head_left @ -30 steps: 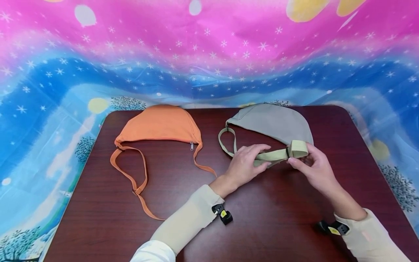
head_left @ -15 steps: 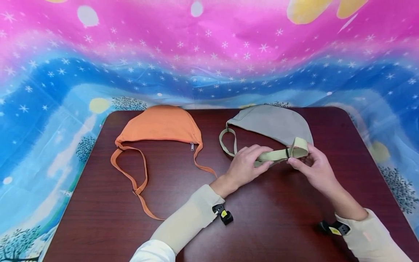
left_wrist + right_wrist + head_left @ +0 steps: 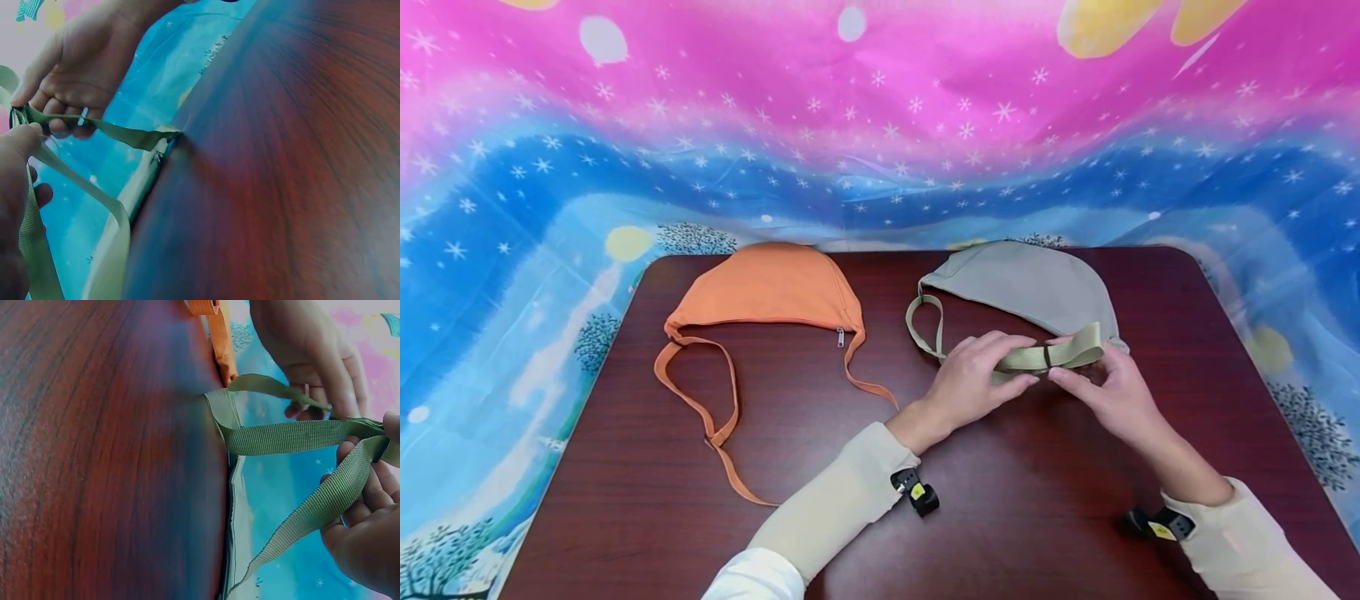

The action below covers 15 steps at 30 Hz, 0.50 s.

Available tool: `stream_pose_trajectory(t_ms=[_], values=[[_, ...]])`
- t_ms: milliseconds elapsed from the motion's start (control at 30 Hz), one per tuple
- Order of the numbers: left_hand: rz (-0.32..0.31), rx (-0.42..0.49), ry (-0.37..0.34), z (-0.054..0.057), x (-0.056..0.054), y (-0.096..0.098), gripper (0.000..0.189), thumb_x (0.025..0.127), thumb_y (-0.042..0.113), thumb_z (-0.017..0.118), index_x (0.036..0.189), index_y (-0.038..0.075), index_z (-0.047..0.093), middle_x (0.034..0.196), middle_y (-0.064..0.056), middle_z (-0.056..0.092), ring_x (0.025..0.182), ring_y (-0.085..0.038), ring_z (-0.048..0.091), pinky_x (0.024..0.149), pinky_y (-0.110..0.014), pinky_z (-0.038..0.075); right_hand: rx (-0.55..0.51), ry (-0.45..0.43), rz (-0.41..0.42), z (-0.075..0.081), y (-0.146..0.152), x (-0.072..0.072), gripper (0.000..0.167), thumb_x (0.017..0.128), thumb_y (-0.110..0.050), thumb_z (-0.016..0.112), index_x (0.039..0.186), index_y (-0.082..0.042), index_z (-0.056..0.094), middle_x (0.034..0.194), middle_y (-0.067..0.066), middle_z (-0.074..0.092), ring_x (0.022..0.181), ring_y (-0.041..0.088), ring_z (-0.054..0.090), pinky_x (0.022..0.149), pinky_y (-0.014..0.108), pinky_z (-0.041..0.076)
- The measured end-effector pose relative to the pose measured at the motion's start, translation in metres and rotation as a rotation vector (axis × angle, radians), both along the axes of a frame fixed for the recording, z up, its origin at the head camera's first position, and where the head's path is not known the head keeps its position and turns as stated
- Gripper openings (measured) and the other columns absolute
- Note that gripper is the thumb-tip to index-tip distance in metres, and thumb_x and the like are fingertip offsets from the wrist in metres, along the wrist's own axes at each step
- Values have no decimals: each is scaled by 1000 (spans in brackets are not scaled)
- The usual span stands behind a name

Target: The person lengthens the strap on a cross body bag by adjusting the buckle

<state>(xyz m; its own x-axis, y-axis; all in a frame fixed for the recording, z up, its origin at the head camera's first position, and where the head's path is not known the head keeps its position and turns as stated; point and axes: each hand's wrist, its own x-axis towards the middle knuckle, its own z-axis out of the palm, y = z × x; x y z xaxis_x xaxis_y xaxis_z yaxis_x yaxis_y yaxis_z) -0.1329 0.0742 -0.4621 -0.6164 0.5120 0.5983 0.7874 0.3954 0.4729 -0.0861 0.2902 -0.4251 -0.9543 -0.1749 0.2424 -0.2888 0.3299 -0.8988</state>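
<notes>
Green strap (image 3: 1086,343) is being held up by two hands on the right of the table (image 3: 985,533), just on the near side of the grey bag (image 3: 1030,283), which is lying at the far edge. The left hand (image 3: 970,379) is pinching it between thumb and fingers, left of a black buckle (image 3: 1048,357). The right hand (image 3: 1112,392) is gripping it too, its thumb pressing close by the buckle and its bent fingers lying behind.

Work on this strap is probably standing partway: a loop is already sticking out to the right of the buckle, but neither hand is letting go yet. Setting the strap down seems to be remaining; how much is left to pass through the buckle, the pictures are not showing.

On the left, an orange bag (image 3: 767,287) is lying near the far edge, its orange strap (image 3: 724,432) trailing toward the near side, and neither hand is holding it.
</notes>
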Motion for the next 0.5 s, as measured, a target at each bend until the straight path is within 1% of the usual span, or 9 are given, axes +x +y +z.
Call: stream_pose_trajectory(t_ms=[100,233,367,500], values=[[34,-16,-20,-5,-1,-2,50,88,31,82,131,12,64,115,1,69,99,-10,64,87,-25,47,-22,2,-13,1,1,1,37,90,16,65,126,10,59,114,-10,66,90,2,63,73,15,50],[75,-15,-25,-9,-2,-7,48,88,28,82,129,13,64,115,1,69,101,-10,64,88,-28,47,-67,-4,-15,3,4,2,37,90,16,65,126,10,59,113,-9,67,89,2,64,73,15,50],[89,-11,-14,-11,-3,-9,40,88,23,82,123,13,66,111,2,70,99,-9,64,86,-27,46,-95,-7,-13,3,6,2,38,90,17,64,126,8,60,111,-9,68,87,1,66,72,14,51],[85,-19,20,-11,-3,-10,33,90,23,80,119,13,68,107,3,70,94,-7,63,85,-25,46,-101,-6,-12,4,7,2,38,90,17,64,126,8,60,110,-9,69,86,2,68,72,14,51]])
